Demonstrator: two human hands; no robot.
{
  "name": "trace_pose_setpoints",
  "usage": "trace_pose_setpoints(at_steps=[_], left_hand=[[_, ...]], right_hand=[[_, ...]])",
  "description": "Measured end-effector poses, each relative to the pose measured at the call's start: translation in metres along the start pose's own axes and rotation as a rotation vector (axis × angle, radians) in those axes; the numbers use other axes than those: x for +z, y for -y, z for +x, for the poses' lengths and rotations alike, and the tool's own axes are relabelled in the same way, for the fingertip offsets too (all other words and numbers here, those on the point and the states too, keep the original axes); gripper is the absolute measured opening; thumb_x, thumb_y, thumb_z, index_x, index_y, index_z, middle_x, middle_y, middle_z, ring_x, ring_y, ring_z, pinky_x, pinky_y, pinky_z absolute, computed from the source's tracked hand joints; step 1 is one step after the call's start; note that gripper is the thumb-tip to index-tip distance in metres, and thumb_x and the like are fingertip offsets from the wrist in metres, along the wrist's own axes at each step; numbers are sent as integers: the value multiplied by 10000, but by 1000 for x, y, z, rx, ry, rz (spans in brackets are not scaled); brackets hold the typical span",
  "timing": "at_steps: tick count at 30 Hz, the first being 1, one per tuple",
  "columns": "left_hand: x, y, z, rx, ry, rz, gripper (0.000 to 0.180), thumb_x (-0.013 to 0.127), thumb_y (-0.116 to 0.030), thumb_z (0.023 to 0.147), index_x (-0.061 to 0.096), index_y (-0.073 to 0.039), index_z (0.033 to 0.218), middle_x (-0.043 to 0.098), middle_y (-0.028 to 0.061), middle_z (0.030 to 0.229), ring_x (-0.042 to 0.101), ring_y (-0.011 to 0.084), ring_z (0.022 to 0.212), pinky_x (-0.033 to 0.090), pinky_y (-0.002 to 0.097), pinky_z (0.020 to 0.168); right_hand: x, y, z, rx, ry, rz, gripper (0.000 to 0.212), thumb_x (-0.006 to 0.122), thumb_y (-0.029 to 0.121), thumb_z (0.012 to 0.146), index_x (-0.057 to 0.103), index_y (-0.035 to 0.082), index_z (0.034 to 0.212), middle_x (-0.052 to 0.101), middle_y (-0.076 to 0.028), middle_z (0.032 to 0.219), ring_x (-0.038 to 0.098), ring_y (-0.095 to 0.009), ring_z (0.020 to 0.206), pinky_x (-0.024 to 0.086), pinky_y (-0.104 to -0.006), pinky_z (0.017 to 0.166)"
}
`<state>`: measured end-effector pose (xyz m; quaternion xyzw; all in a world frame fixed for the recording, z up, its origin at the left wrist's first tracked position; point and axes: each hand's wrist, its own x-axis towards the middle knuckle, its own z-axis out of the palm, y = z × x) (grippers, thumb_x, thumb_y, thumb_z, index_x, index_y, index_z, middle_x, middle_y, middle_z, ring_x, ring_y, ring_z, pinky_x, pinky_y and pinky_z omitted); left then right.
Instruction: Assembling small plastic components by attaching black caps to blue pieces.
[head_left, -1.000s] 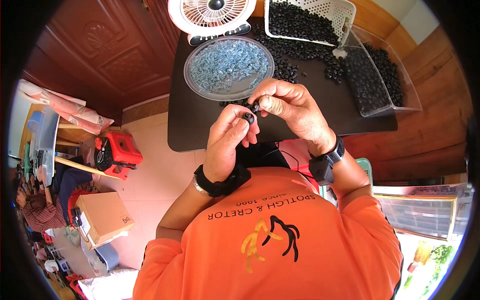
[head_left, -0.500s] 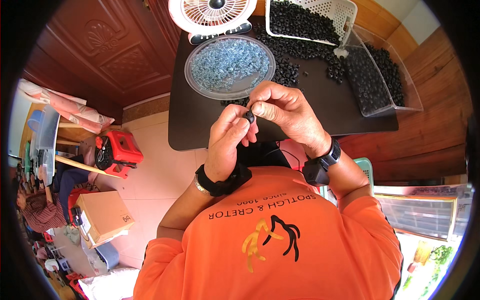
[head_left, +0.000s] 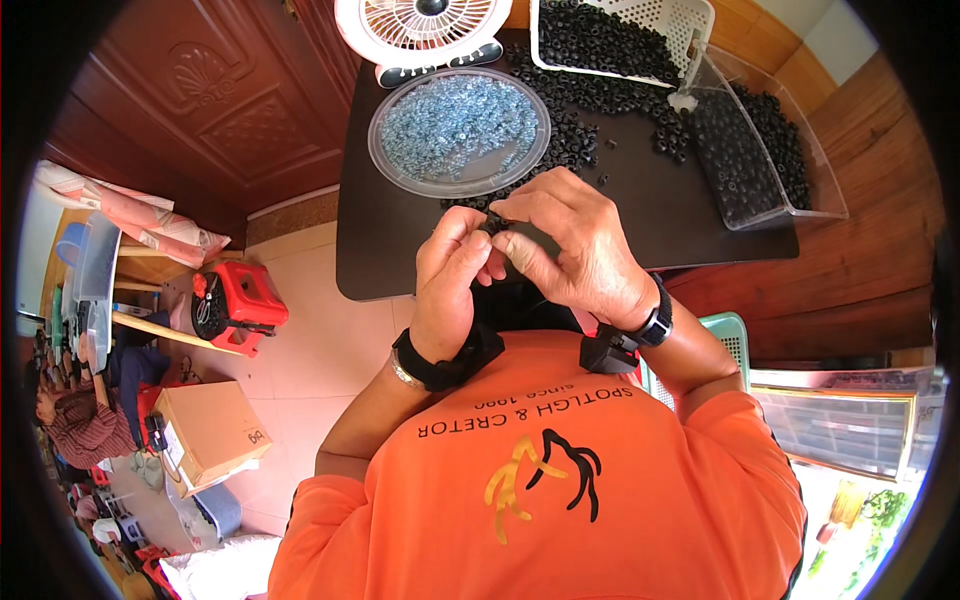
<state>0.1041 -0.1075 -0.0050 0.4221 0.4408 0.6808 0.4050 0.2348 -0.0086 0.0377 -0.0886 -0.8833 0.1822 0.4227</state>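
Note:
Both my hands meet above the near edge of the dark table. Between the thumb and fingers of my left hand point(head_left: 447, 285) is a small rounded black part point(head_left: 494, 224), mostly covered by fingertips. My right hand point(head_left: 585, 245) closes on the same part from the other side, its forefinger on the far side and thumb on the near side. Just beyond my hands lies a round clear dish point(head_left: 377, 165) of tiny translucent blue pieces point(head_left: 450, 125). Many loose black ring-shaped parts point(head_left: 570, 143) lie beside and behind that dish.
A white perforated basket point(head_left: 697, 30) and a clear bin point(head_left: 735, 215), both with black parts, stand at the back and right. A pink-and-white fan point(head_left: 430, 50) is at the back left. On the floor are a red stool point(head_left: 255, 300) and a cardboard box point(head_left: 212, 425). Another person point(head_left: 90, 425) sits far left.
My right thumb and forefinger have spread from a pinch above the black part to around it. The right wrist has shifted slightly; my left hand has barely moved.

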Motion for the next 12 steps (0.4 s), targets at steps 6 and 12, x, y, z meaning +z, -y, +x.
trace_pose_setpoints(at_steps=[6, 12], left_hand=[[1, -3, 0, -50, -10, 2, 257, 460, -233, 909, 528, 3, 986, 565, 39, 859, 516, 88, 707, 403, 221, 625], [2, 0, -1, -85, 21, -26, 253, 459, -217, 900, 528, 5, 999, 557, 49, 885, 511, 91, 729, 409, 229, 635]], right_hand=[[2, 1, -4, -42, 29, -128, 328, 739, 150, 653, 619, 38, 937, 605, -96, 847, 595, -279, 777, 497, -375, 676], [3, -1, -10, -33, 27, -124, 314, 748, 151, 630, 625, 71, 908, 597, -78, 820, 592, -269, 754, 489, -358, 662]])
